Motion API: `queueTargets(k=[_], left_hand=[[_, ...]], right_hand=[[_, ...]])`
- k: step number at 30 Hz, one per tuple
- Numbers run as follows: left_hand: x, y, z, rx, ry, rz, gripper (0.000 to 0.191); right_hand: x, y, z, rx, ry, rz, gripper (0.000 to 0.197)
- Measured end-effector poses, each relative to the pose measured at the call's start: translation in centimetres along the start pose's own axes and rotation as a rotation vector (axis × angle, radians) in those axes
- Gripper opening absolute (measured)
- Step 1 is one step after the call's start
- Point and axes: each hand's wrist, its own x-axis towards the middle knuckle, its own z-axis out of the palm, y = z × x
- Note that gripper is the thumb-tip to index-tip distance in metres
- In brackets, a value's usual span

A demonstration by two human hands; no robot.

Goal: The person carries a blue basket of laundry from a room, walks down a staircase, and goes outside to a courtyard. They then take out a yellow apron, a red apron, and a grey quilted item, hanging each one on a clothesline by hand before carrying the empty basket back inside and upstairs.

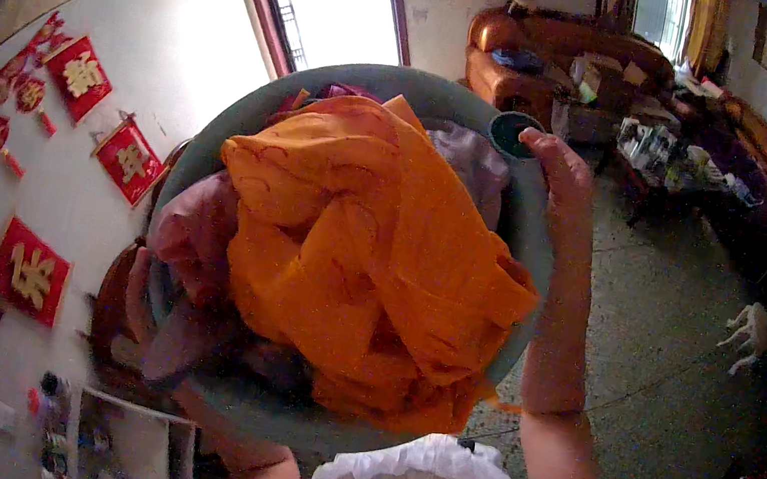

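A large grey-green basin (380,75) is held up in front of me. It is heaped with cloth: an orange patterned fabric (369,237) lies on top, a dusty-pink cloth (199,228) bulges at the left, and a pale mauve cloth (468,162) shows at the back right. My right hand (567,167) grips the far right rim, its fingertips at a small round dark-green dish-like part (515,136) whose attachment I cannot tell. On the left side, my left hand (142,294) holds the rim, partly hidden by the cloth.
A wooden sofa (507,93) with boxes stands at the far wall, near a low table (670,162) covered with objects. A white cat-like shape (748,331) is on the speckled floor (631,349). Red wall hangings (32,272) with writing hang left, above a pale cabinet (135,449).
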Motion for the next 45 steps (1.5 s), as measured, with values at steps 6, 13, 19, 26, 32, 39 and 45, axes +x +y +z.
queueTargets(k=[6, 13, 19, 26, 32, 39, 45], left_hand=[[3.2, -1.7, 1.1, -0.002, -0.011, -0.016, 0.032], [6.8, -4.0, 1.8, -0.013, 0.009, -0.002, 0.030], [8.5, -3.8, 1.6, -0.004, 0.060, 0.049, 0.028], [10.7, -3.5, 0.8, 0.055, 0.088, 0.078, 0.027], [14.9, -6.9, 2.7, 0.099, -0.011, -0.027, 0.026], [20.6, -8.3, 3.9, 0.164, -0.054, -0.066, 0.025], [25.0, -7.3, 3.7, 0.134, -0.014, -0.083, 0.025]], right_hand=[[1.1, 4.2, -1.0, 0.013, 0.095, 0.036, 0.027], [3.1, 5.3, 0.1, 0.087, 0.142, 0.053, 0.027], [5.9, 9.7, 2.2, 0.147, 0.045, 0.051, 0.022], [9.2, 12.2, 3.5, 0.101, 0.002, 0.066, 0.025], [12.4, 10.9, 2.6, 0.105, 0.104, 0.041, 0.021], [17.4, 12.2, 3.4, 0.111, 0.085, 0.002, 0.023], [21.0, 13.4, 7.8, 0.104, 0.046, 0.001, 0.029]])
